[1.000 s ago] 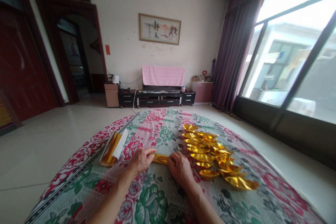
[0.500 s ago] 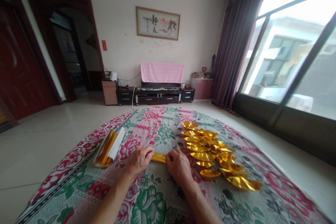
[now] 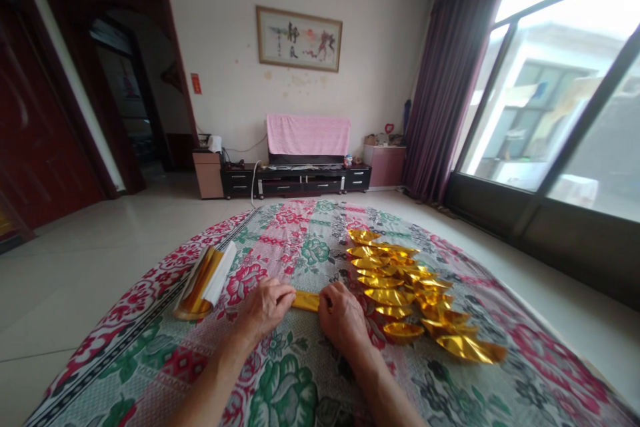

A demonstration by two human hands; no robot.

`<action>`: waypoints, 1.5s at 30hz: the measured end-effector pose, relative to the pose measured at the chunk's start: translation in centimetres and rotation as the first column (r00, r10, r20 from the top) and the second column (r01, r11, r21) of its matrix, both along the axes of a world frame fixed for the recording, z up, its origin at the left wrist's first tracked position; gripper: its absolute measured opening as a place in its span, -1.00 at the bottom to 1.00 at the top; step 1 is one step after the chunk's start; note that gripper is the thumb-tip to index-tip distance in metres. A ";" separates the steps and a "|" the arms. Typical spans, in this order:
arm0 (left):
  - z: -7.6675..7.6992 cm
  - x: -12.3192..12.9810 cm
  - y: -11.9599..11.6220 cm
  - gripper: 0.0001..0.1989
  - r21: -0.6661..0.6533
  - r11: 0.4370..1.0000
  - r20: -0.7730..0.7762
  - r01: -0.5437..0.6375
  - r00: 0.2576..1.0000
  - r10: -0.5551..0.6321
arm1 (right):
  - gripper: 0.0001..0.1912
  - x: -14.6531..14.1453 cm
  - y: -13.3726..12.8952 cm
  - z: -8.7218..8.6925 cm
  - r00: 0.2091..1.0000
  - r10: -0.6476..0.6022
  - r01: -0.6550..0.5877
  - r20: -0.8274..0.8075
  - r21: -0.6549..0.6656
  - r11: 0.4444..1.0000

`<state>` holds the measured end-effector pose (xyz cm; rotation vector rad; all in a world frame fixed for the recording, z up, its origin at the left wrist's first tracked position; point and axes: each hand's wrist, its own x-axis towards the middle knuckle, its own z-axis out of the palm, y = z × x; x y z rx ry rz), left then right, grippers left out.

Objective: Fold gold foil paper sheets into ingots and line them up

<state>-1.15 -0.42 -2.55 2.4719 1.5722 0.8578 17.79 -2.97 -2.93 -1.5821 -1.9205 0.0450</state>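
Between my two hands a folded strip of gold foil paper (image 3: pixel 305 301) lies low over the flowered cloth. My left hand (image 3: pixel 267 307) pinches its left end with curled fingers. At the strip's other end, my right hand (image 3: pixel 344 313) is closed on it, knuckles up. The fingertips of both hands are partly hidden. Just right of my right hand stand several folded gold paper ingots (image 3: pixel 387 297) in rough rows. To the left rests a curled stack of gold paper sheets (image 3: pixel 205 283) with white backs, apart from both hands.
A flowered cloth (image 3: pixel 285 387) covers the round table. Beyond it, a low black cabinet (image 3: pixel 300 185) carries a screen draped with a pink cloth (image 3: pixel 309 135). A purple curtain (image 3: pixel 443 73) hangs beside the large window at right.
Both hands keep their grip on the gold strip and have barely moved. The whole view has shifted very slightly.
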 end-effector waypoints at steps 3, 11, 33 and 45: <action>0.0 0.0 0.0 -0.76 -0.004 1.000 -0.027 -0.010 1.000 0.010 | -0.82 0.0 0.1 -0.1 1.000 -0.010 0.010 0.005 0.003 1.000; 0.1 0.1 0.0 -0.70 0.000 1.000 -0.135 -0.030 0.990 0.030 | -0.80 -0.2 0.0 0.4 1.000 -0.015 0.016 0.007 -0.032 0.999; -0.2 0.4 -0.2 -0.71 0.067 0.997 -0.139 -0.043 0.989 0.052 | -0.83 0.0 0.2 0.2 0.999 0.006 -0.007 -0.046 -0.030 1.000; 0.0 0.7 -0.8 -0.76 0.104 0.991 -0.128 -0.081 0.987 0.094 | -0.82 -0.1 0.1 0.4 1.000 -0.007 0.006 -0.028 -0.032 0.999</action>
